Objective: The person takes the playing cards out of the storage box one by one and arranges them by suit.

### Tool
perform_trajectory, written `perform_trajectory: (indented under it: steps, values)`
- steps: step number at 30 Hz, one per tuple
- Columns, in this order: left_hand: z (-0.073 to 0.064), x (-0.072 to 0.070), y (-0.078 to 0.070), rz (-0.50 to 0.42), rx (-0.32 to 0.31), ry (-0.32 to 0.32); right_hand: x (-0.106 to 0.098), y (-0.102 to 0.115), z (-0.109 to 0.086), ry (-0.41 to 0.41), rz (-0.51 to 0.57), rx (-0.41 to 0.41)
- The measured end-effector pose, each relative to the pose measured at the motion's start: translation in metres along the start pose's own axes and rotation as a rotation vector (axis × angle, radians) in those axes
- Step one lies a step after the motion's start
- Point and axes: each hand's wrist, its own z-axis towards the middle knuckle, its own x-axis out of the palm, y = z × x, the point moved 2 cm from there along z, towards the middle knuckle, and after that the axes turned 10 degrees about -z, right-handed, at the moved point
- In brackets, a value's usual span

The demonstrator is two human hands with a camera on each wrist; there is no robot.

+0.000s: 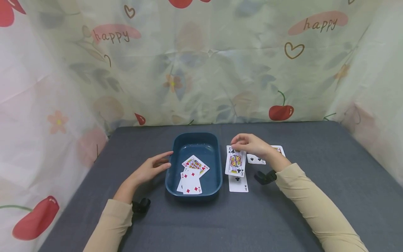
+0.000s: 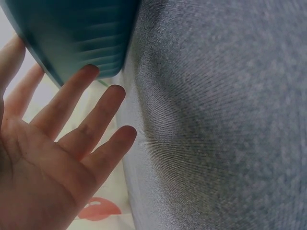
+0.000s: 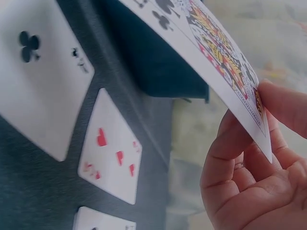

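Note:
My right hand (image 1: pixel 253 144) pinches a king of clubs (image 1: pixel 235 163) at its top edge, thumb on the face and curled fingers behind. The card is tilted above the table, right of a dark blue tray (image 1: pixel 219 175). Below it on the cloth lies a club card (image 1: pixel 238 185); in the right wrist view a heart card (image 3: pixel 109 151) lies beside that one. My left hand (image 1: pixel 148 171) has its fingers spread, fingertips at the tray's left side. Inside the tray, a diamond card (image 1: pixel 191 183) overlaps a red-suit face card (image 1: pixel 201 167) and another card.
Behind my right wrist lie a spade card (image 1: pixel 256 159) and a face card (image 1: pixel 278 149), partly hidden. Grey cloth (image 1: pixel 201 227) covers the table. A printed curtain (image 1: pixel 207 70) hangs along the back and sides.

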Motion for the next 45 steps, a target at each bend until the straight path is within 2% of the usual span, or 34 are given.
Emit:
perform_trajectory:
  steps: [7,18,25,29,35,45]
  values:
    - [0.001,0.000,0.001,-0.005,0.004,0.001,0.005,-0.013,-0.001,0.031,0.014,0.020]
    - [-0.001,0.001,-0.002,0.005,0.007,-0.010,0.012,-0.026,-0.004,0.053,-0.026,0.030]
    - [-0.001,0.002,-0.002,0.010,0.004,-0.018,0.019,-0.033,-0.002,0.053,-0.017,-0.029]
    - [-0.001,0.002,-0.002,0.008,0.003,-0.018,0.022,-0.036,-0.001,0.059,-0.016,-0.034]
    - [-0.002,0.001,-0.002,0.009,0.003,-0.019,0.024,-0.040,0.003,0.081,-0.078,-0.013]
    - [-0.002,0.002,-0.002,0.015,0.005,-0.019,0.030,-0.036,0.003,0.115,-0.154,-0.072]
